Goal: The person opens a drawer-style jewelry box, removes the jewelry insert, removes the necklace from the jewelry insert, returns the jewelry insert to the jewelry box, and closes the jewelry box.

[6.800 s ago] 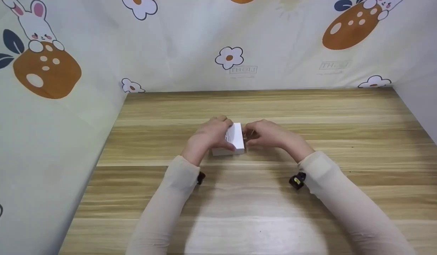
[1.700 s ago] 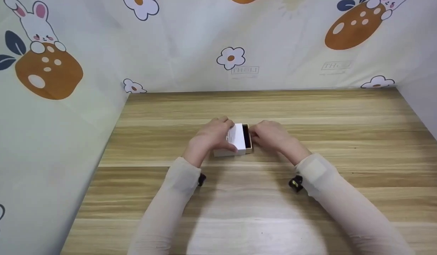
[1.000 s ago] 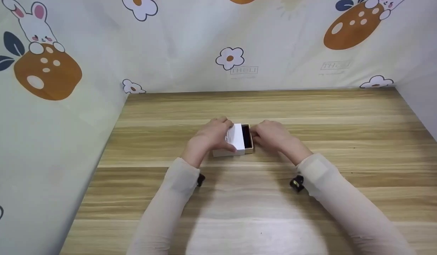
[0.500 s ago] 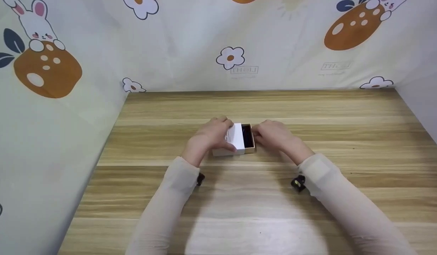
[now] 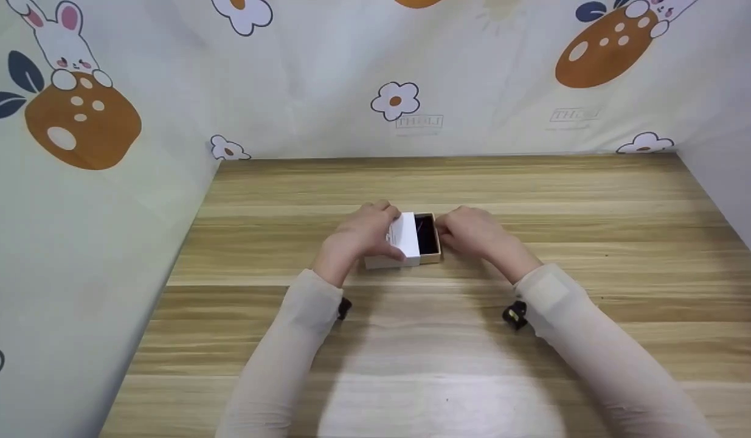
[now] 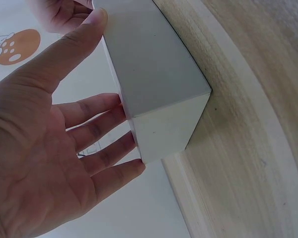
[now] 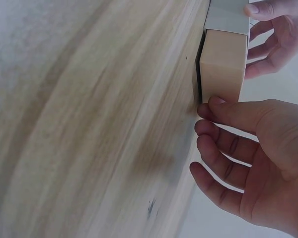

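A small white sliding box sits on the wooden table. Its white sleeve [image 5: 407, 238] is held by my left hand [image 5: 362, 232], with the thumb on the near edge and fingers over the top and far side, as the sleeve [image 6: 154, 54] shows in the left wrist view. From the sleeve's right end sticks out a tan inner tray [image 5: 431, 259] with a dark inside. My right hand [image 5: 470, 231] pinches at the tray's outer end with thumb and index finger; the other fingers curl below it in the right wrist view. Whether a pull tab lies between the fingertips is hidden.
The wood-grain table [image 5: 375, 340] stretches around the box. Behind it and on the left hangs a pale cloth [image 5: 302, 79] printed with rabbits, oranges and flowers. A small black wrist camera [image 5: 515, 314] shows by the right cuff.
From being fully inside the sleeve, the tray has slid out to the right, further in each frame, with my right hand moving along. My left hand and the sleeve have stayed in place.
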The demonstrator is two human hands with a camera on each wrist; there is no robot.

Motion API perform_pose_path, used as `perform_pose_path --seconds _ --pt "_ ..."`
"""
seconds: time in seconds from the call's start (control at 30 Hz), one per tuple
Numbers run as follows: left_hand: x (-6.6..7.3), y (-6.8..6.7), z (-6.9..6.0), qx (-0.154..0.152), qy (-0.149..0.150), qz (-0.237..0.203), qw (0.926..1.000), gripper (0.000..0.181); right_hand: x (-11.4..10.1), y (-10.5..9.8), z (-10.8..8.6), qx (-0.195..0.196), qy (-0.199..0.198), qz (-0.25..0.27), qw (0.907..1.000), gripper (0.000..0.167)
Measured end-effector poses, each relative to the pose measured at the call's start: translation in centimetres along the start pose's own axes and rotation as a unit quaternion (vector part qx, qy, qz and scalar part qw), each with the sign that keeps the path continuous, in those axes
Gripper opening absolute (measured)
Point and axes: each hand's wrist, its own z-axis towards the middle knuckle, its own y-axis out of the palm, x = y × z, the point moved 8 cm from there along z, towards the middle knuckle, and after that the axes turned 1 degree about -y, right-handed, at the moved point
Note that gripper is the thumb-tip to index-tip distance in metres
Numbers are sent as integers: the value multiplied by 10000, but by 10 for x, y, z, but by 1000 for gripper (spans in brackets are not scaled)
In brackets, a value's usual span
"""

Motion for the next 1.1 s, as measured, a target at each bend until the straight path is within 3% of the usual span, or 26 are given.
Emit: perform_pose_path --seconds 0.4,1.1 --pt "0 0 1 -4 35 9 10000 81 2 1 0 -123 102 17 9999 17" --pt "2 -2 -2 -2 39 25 10000 84 4 -1 -2 27 69 19 10000 23"
